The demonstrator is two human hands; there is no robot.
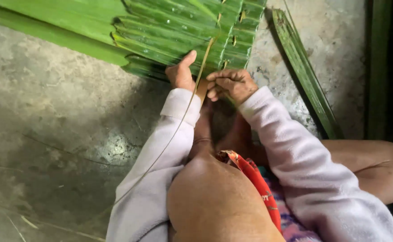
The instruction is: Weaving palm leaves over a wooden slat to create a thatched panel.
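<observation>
On the concrete floor (pixel 48 112), several palm leaflets (pixel 174 31) are already stitched together; left hand (pixel 181 74) presses them flat, right hand (pixel 232 85) pinches the thin strip (pixel 204 60); one loose leaflet (pixel 304 71) remains unjoined.

A stained grey concrete floor (pixel 57 116) carries a stitched panel of green palm leaves (pixel 178 31); a loose leaf strip (pixel 306 74) lies just beside it.

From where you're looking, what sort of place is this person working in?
Probably a home yard or porch used for handcraft. The person sits low on a bare, stained concrete floor, both hands on a mat of folded green palm leaves, with a loose leaf strip lying beside.
</observation>
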